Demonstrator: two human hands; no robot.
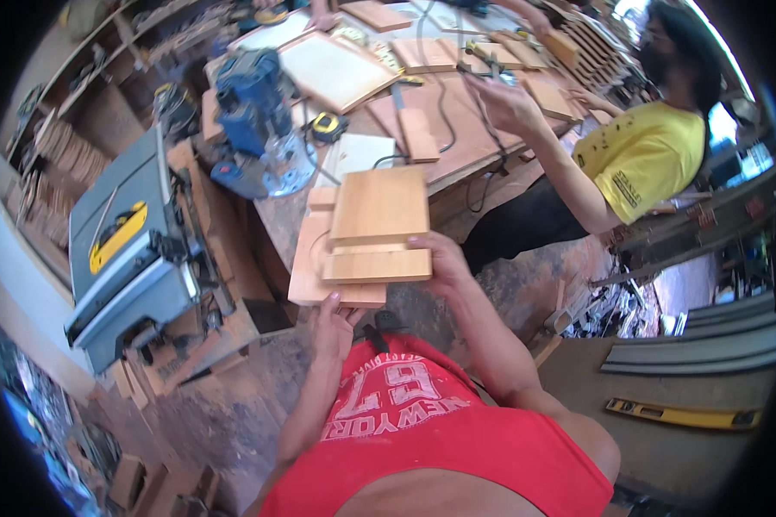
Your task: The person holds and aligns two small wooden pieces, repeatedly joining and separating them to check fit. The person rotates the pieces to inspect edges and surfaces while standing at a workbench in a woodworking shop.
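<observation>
Observed: both of my hands are occupied with a loose stack of wooden boards at the centre of the view. My left hand, at the stack's 7 o'clock, is closed on the near edge of the lower board, thumb on top. My right hand, at 4 o'clock, grips the right end of the narrow board; the wide board lies just beyond that, toward 12. Whether the stack touches the surface behind it, I cannot tell. Taking the stack as the dial's centre, a blue power tool and a yellow tape measure stand toward 11, a grey table saw at 9, a yellow spirit level at 4, and a co-worker in a yellow shirt between 2 and 3, one forearm raised.
</observation>
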